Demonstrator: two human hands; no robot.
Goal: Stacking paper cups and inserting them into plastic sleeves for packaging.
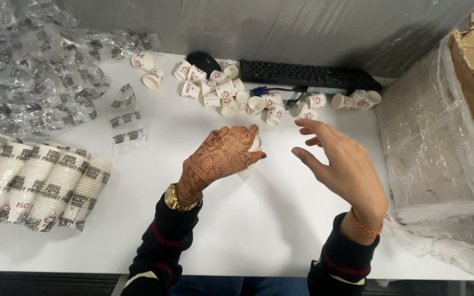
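My left hand (220,159), patterned with henna and wearing a gold watch, is closed around a small white paper cup (255,144) just above the white table (259,225). Only the cup's rim shows past my fingers. My right hand (338,161) hovers a short way to the right of it, fingers spread and empty, with an orange thread on the wrist. Several loose small paper cups (226,90) with red print lie scattered across the back of the table.
Wrapped stacks of paper cups (34,181) lie at the left edge, under crumpled clear plastic wrap (34,71). A black keyboard (308,75) and black mouse (201,59) sit at the back. A plastic-covered cardboard box (473,82) stands on the right.
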